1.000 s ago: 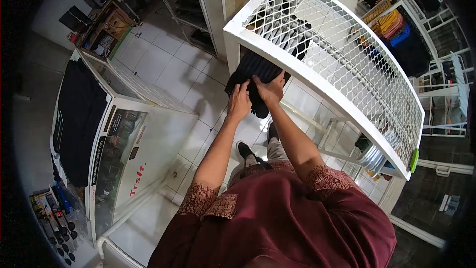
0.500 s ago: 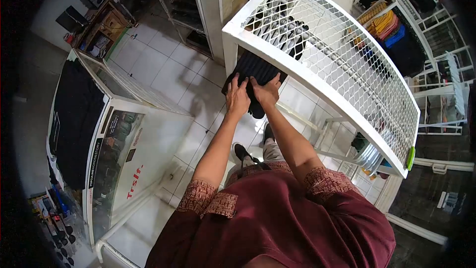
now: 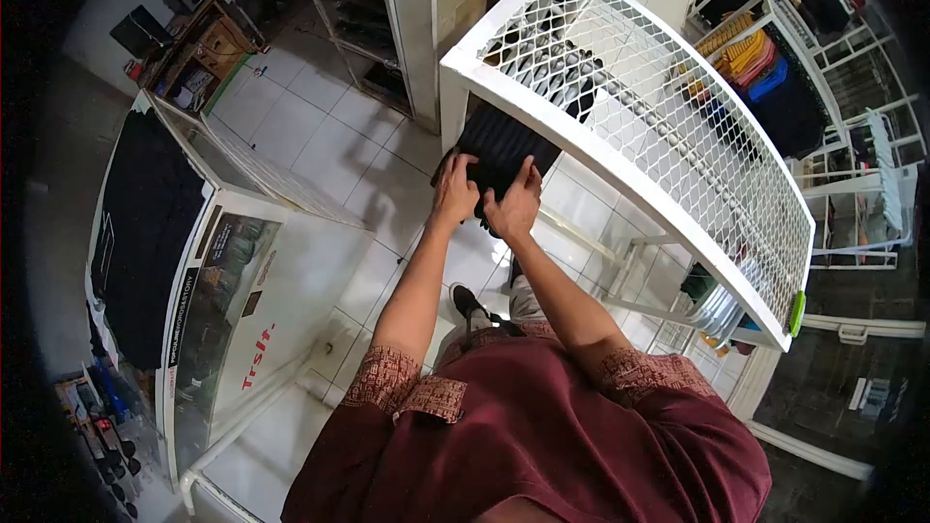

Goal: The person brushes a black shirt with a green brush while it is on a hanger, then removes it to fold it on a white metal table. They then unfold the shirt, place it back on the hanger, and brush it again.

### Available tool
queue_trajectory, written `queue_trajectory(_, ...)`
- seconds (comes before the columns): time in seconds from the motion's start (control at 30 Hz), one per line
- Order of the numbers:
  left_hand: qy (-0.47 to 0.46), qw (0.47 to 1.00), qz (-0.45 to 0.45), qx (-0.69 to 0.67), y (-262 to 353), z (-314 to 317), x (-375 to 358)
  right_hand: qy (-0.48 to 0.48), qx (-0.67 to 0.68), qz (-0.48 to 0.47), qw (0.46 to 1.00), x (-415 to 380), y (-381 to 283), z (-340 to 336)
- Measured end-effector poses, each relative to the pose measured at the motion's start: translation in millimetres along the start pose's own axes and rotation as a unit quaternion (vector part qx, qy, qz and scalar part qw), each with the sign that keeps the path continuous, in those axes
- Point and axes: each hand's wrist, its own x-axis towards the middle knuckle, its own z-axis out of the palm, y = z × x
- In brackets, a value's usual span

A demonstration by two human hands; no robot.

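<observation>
A stack of folded black cloth (image 3: 499, 142) lies on a low level beneath the end of the white mesh-topped rack (image 3: 601, 116). My left hand (image 3: 454, 196) is at the stack's near left edge, with bent fingers on the cloth. At the near edge, a little to the right, my right hand (image 3: 514, 203) grips the cloth between thumb and curled fingers. Some fingertips are lost against the dark fabric. Part of the stack is hidden under the rack's frame.
On the left stands a glass-sided display case (image 3: 228, 300) with black cloth (image 3: 140, 232) on top. Shelves (image 3: 358, 19) rise beyond. Colourful folded clothes (image 3: 756, 58) fill a rack at right. A green clip (image 3: 797, 314) hangs on the mesh rack's near corner.
Both hands have drawn back toward me, from the top of the black stack to its near edge. Their fingers are more bent now.
</observation>
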Motion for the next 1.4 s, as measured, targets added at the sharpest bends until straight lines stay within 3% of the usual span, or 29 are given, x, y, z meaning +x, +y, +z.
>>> queue_trajectory(0.1,0.002,1.0,0.0,-0.03,-6,-14,-6,-0.015,-0.061,-0.038,0.997,-10,-11,-6)
queue_trajectory(0.27,0.11,0.989,-0.053,-0.085,-23,-63,-40,-0.062,0.032,-0.112,0.991,-16,-52,-12)
queue_trajectory(0.43,0.239,0.964,-0.102,-0.062,12,-178,-98,-0.116,0.162,-0.218,0.955,-23,-125,1)
queue_trajectory(0.53,0.401,0.914,-0.011,0.054,26,-248,-124,-0.139,0.211,-0.271,0.929,-29,-184,0)
queue_trajectory(0.63,0.484,0.862,-0.003,0.148,70,-317,-154,-0.154,0.271,-0.345,0.885,-25,-243,-1)
queue_trajectory(0.7,0.505,0.834,-0.017,0.222,93,-358,-173,-0.191,0.343,-0.338,0.856,-26,-291,-17)
queue_trajectory(0.77,0.522,0.8,-0.032,0.295,94,-391,-187,-0.163,0.373,-0.387,0.827,-23,-333,-18)
queue_trajectory(0.87,0.523,0.757,-0.008,0.392,79,-432,-208,-0.1,0.401,-0.521,0.747,-18,-394,-22)
queue_trajectory(1.03,0.463,0.795,-0.063,0.387,29,-437,-231,-0.14,0.325,-0.586,0.729,0,-461,-4)
queue_trajectory(1.1,0.463,0.798,-0.075,0.378,29,-427,-233,-0.262,0.25,-0.476,0.801,-3,-477,-4)
queue_trajectory(1.13,0.469,0.791,-0.076,0.385,31,-427,-230,-0.29,0.235,-0.462,0.804,-1,-486,-7)
queue_trajectory(1.3,0.51,0.804,-0.12,0.281,35,-423,-224,-0.271,0.212,-0.468,0.814,-5,-522,21)
queue_trajectory(1.33,0.567,0.777,-0.107,0.252,40,-418,-221,-0.308,0.222,-0.455,0.805,-6,-528,17)
queue_trajectory(1.37,0.569,0.775,-0.104,0.255,45,-411,-215,-0.344,0.231,-0.442,0.795,-7,-534,15)
queue_trajectory(1.4,0.661,0.728,-0.125,0.132,52,-401,-207,-0.306,0.285,-0.489,0.766,-8,-534,23)
